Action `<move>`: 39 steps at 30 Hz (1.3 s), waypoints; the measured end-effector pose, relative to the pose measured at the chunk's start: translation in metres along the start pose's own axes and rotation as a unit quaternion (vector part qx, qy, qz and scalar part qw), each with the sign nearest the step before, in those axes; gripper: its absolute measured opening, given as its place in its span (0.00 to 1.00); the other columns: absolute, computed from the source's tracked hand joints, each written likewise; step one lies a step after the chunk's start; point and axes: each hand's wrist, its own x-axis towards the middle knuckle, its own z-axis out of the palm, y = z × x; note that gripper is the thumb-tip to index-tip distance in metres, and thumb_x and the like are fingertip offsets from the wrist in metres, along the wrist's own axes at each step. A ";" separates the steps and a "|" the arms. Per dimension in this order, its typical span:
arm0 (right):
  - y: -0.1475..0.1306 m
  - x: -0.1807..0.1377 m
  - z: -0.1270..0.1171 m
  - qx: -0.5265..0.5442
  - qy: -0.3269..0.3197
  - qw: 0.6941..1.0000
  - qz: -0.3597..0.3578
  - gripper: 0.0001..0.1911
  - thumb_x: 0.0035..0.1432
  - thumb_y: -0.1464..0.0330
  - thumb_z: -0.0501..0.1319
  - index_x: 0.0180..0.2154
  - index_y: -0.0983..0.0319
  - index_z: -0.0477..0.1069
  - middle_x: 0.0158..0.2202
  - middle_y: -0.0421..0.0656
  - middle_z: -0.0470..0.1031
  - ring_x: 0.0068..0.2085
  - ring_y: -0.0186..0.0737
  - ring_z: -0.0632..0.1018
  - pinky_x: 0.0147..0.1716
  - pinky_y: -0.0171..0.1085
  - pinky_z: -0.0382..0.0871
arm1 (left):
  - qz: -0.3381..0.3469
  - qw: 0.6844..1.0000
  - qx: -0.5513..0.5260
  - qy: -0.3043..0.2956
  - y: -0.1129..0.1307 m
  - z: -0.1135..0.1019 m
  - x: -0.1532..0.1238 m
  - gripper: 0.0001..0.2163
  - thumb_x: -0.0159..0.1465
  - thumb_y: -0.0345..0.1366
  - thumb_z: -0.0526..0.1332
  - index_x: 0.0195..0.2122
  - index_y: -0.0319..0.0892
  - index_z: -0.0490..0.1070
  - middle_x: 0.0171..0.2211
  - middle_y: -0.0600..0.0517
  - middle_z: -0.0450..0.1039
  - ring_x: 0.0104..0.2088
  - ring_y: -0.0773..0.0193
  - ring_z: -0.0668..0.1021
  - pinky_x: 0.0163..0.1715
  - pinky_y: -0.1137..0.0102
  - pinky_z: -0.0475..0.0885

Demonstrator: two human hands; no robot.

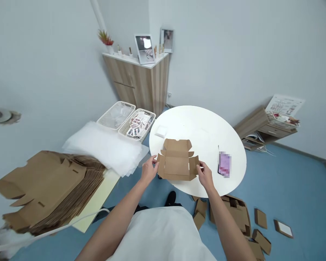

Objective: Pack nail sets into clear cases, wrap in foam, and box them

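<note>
An unfolded brown cardboard box point(176, 165) lies over the near left part of the round white table point(206, 123), its side flaps partly raised. The fingers of my left hand point(150, 169) pinch its left flap. On the other side, my right hand point(205, 174) grips the right flap between thumb and fingers. Just beyond the box, a small white packet point(161, 131) rests on the table. To the right of my right hand lies a purple item point(224, 164), blurred out by pixels.
At left, flat cardboard boxes point(51, 181) are stacked beside white foam sheets point(105, 145). Behind stand two white baskets point(137, 125), one holding printed packets. Small folded boxes point(260, 218) and an open carton point(233, 210) are on the floor at right. A white cable point(70, 224) crosses lower left.
</note>
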 end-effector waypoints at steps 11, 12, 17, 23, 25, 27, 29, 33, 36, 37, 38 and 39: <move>0.068 -0.005 -0.039 -0.036 -0.039 0.994 0.096 0.20 0.49 0.67 0.53 0.47 0.60 0.64 0.41 0.44 0.73 0.30 0.35 0.76 0.33 0.38 0.68 | -0.074 0.991 0.001 -0.109 0.046 0.072 0.017 0.15 0.56 0.33 0.57 0.46 0.42 0.65 0.34 0.50 0.72 0.32 0.64 0.75 0.35 0.69 0.68; 0.071 -0.007 -0.036 -0.037 -0.045 0.993 0.100 0.20 0.49 0.67 0.53 0.47 0.60 0.64 0.42 0.44 0.73 0.30 0.35 0.76 0.33 0.38 0.68 | -0.086 0.990 0.002 -0.112 0.046 0.074 0.018 0.15 0.56 0.33 0.57 0.45 0.42 0.65 0.34 0.50 0.72 0.32 0.64 0.75 0.35 0.69 0.68; 0.077 -0.006 -0.028 -0.044 -0.018 0.992 0.121 0.21 0.50 0.67 0.54 0.48 0.61 0.63 0.42 0.45 0.72 0.30 0.35 0.76 0.33 0.37 0.68 | -0.135 0.985 -0.013 -0.109 0.041 0.080 0.031 0.13 0.56 0.35 0.57 0.43 0.41 0.66 0.34 0.50 0.72 0.32 0.65 0.76 0.37 0.70 0.68; 0.073 0.001 -0.029 -0.068 -0.020 0.986 0.151 0.22 0.52 0.66 0.53 0.50 0.62 0.61 0.43 0.46 0.71 0.33 0.35 0.76 0.36 0.37 0.68 | -0.157 0.981 -0.046 -0.108 0.035 0.085 0.051 0.14 0.56 0.38 0.58 0.42 0.39 0.66 0.36 0.47 0.73 0.36 0.65 0.76 0.39 0.70 0.68; 0.071 0.002 -0.028 -0.085 -0.015 0.985 0.148 0.23 0.52 0.66 0.53 0.51 0.62 0.59 0.44 0.47 0.70 0.35 0.36 0.75 0.36 0.38 0.67 | -0.152 0.981 -0.040 -0.115 0.029 0.082 0.053 0.16 0.55 0.40 0.59 0.43 0.39 0.65 0.38 0.46 0.72 0.39 0.63 0.75 0.41 0.70 0.67; 0.068 0.002 -0.028 -0.122 0.006 0.984 0.132 0.24 0.52 0.66 0.53 0.52 0.62 0.58 0.46 0.48 0.69 0.41 0.40 0.73 0.39 0.40 0.66 | -0.153 0.980 -0.032 -0.127 0.020 0.077 0.051 0.22 0.54 0.44 0.60 0.47 0.39 0.62 0.42 0.44 0.70 0.41 0.61 0.74 0.41 0.68 0.66; 0.065 0.004 -0.027 -0.184 0.040 0.975 0.119 0.24 0.51 0.65 0.54 0.51 0.62 0.59 0.48 0.50 0.67 0.47 0.46 0.69 0.43 0.45 0.63 | -0.169 0.973 -0.022 -0.152 0.010 0.070 0.045 0.29 0.51 0.47 0.61 0.51 0.39 0.57 0.43 0.43 0.70 0.42 0.58 0.74 0.41 0.67 0.66; 0.056 0.013 -0.023 -0.301 0.090 0.944 0.106 0.21 0.51 0.65 0.54 0.49 0.60 0.64 0.52 0.51 0.62 0.54 0.52 0.61 0.48 0.51 0.55 | -0.210 0.953 -0.035 -0.215 -0.002 0.062 0.026 0.35 0.47 0.47 0.65 0.54 0.40 0.53 0.33 0.47 0.73 0.40 0.55 0.75 0.42 0.64 0.65; 0.049 0.025 -0.018 -0.332 0.066 0.937 0.081 0.19 0.51 0.68 0.53 0.47 0.58 0.65 0.51 0.49 0.63 0.53 0.51 0.61 0.49 0.50 0.52 | -0.262 0.928 -0.102 -0.243 0.001 0.065 0.011 0.33 0.48 0.45 0.65 0.52 0.41 0.54 0.29 0.49 0.74 0.31 0.59 0.77 0.38 0.65 0.67; 0.047 0.030 -0.017 -0.336 0.053 0.937 0.077 0.18 0.52 0.69 0.53 0.46 0.58 0.66 0.49 0.48 0.64 0.52 0.50 0.62 0.48 0.49 0.52 | -0.295 0.912 -0.131 -0.253 0.004 0.066 0.007 0.30 0.49 0.45 0.65 0.50 0.41 0.55 0.28 0.49 0.74 0.28 0.62 0.77 0.35 0.66 0.68; 0.045 0.035 -0.016 -0.339 0.041 0.937 0.076 0.17 0.52 0.70 0.53 0.46 0.57 0.67 0.48 0.48 0.65 0.51 0.49 0.63 0.48 0.49 0.52 | -0.333 0.892 -0.160 -0.261 0.006 0.068 0.004 0.28 0.50 0.45 0.64 0.48 0.40 0.57 0.27 0.49 0.73 0.25 0.63 0.76 0.33 0.67 0.69; 0.044 0.042 -0.015 -0.342 0.032 0.936 0.078 0.17 0.52 0.71 0.53 0.45 0.57 0.67 0.47 0.48 0.66 0.50 0.49 0.64 0.47 0.48 0.53 | -0.367 0.868 -0.185 -0.277 0.009 0.069 0.002 0.25 0.50 0.46 0.64 0.45 0.40 0.60 0.27 0.49 0.73 0.23 0.64 0.76 0.31 0.67 0.69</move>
